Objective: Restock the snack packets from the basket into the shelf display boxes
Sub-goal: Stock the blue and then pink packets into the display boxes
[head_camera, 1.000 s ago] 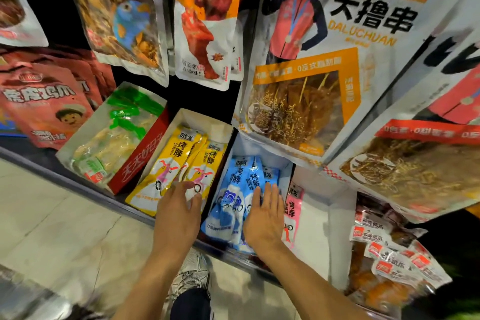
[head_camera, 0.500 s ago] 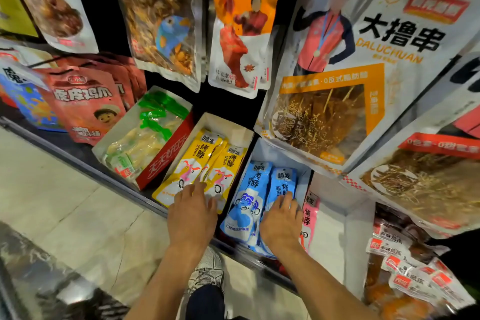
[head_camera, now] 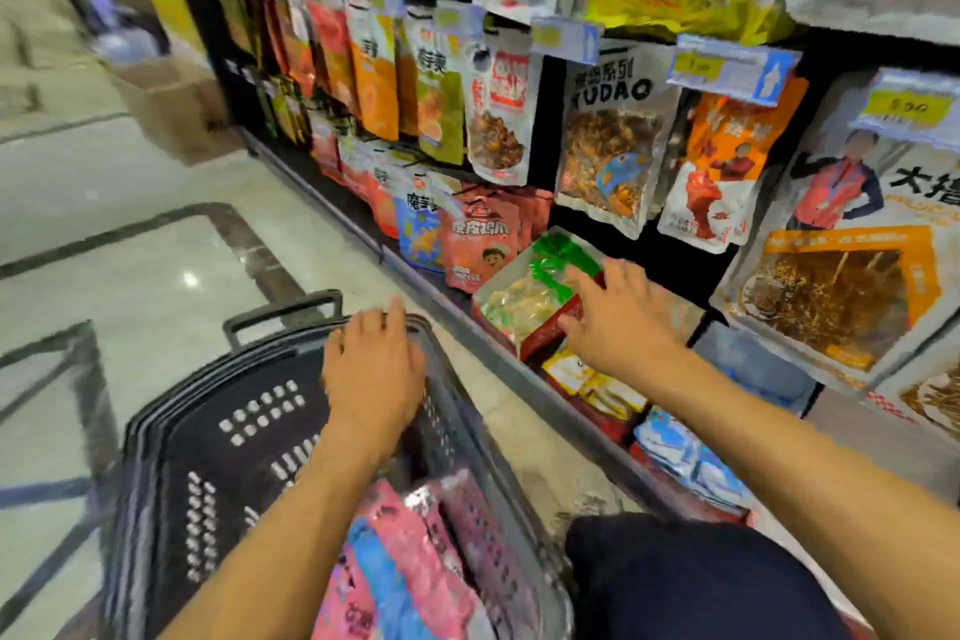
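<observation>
A dark plastic basket (head_camera: 218,437) stands on the floor at lower left, with pink and blue snack packets (head_camera: 410,556) in its near end. My left hand (head_camera: 371,369) hovers over the basket's far rim, fingers loosely spread, holding nothing. My right hand (head_camera: 618,322) reaches to the low shelf with straight fingers over the red-edged display box (head_camera: 540,307) of green and clear packets. Beside that box lie yellow packets (head_camera: 597,379) and blue packets (head_camera: 691,457) in their own boxes.
Hanging snack bags (head_camera: 613,135) fill the shelf above, with price tags (head_camera: 727,68) on the hooks. A cardboard box (head_camera: 171,104) sits on the tiled floor (head_camera: 130,250) farther down the aisle. My dark-trousered knee (head_camera: 691,582) is at the lower right.
My view has swung left and back from the shelf. My left hand has left the yellow packets and moved over the basket. My right hand has shifted from the blue packets to the red-edged box.
</observation>
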The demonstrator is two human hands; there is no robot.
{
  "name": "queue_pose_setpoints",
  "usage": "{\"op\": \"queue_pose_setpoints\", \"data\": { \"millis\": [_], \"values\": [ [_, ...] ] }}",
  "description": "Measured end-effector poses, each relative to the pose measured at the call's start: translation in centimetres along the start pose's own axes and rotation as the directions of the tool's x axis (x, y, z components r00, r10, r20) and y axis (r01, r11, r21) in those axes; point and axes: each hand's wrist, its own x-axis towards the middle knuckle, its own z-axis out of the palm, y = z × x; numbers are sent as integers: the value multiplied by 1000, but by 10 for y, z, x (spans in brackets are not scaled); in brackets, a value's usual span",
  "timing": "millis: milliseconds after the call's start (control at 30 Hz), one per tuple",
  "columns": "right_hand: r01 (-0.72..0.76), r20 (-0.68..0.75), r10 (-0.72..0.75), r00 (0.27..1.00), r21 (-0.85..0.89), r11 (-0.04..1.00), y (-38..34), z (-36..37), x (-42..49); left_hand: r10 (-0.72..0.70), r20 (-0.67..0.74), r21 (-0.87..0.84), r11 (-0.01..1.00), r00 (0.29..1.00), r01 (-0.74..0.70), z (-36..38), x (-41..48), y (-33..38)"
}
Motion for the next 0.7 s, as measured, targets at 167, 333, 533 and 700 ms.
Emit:
{"op": "queue_pose_setpoints", "data": {
  "millis": [167,333,533,700],
  "values": [
    [347,6,-348,938,9,938,-130,-11,-26,-220,76,146,967,972,208,-18,-72,-120],
    [547,269,-523,809,-17,837,-221,101,-106,-354,424,153,935,833,319,42,-188,-145],
    [261,619,-277,734,119,958,-224,230,-151,-549,689,-21,638,474,770,121,-253,-146],
    [57,707,-190,681,208,976,-220,304,-142,-626,759,-42,228,180,973,180,-253,-159]
  ]
}}
